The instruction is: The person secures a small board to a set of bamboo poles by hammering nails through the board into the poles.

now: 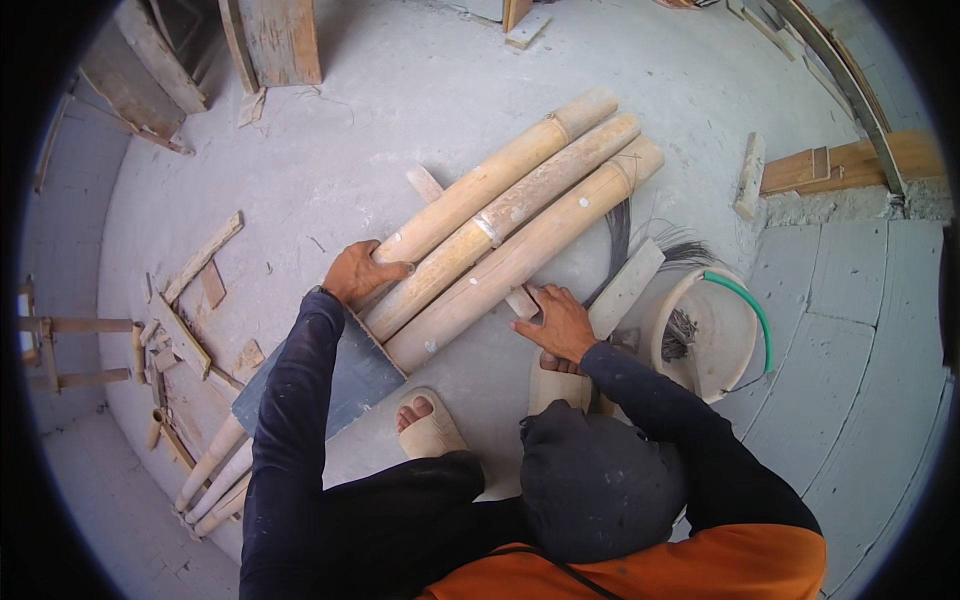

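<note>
Three bamboo poles point(515, 205) lie side by side on a slant across the floor. A flat grey board point(345, 395) lies over their near-left part, and pole ends come out beyond it. My left hand point(355, 272) grips the farthest pole close to the board, thumb on top and fingers curled at its far side. Beneath the poles runs a short wooden strip point(424, 183), showing at both sides. At the strip's near end, my right hand point(562, 324) closes its thumb and fingers around it, just above my right sandal point(556, 388).
A whitish bucket point(735, 350) with a green hose-covered handle stands at the right, wires inside. Beside it lie a pale board point(626, 290) and loose dark wires point(682, 252). Scrap wood point(205, 260) litters the left floor. Boards point(280, 45) lean at the back.
</note>
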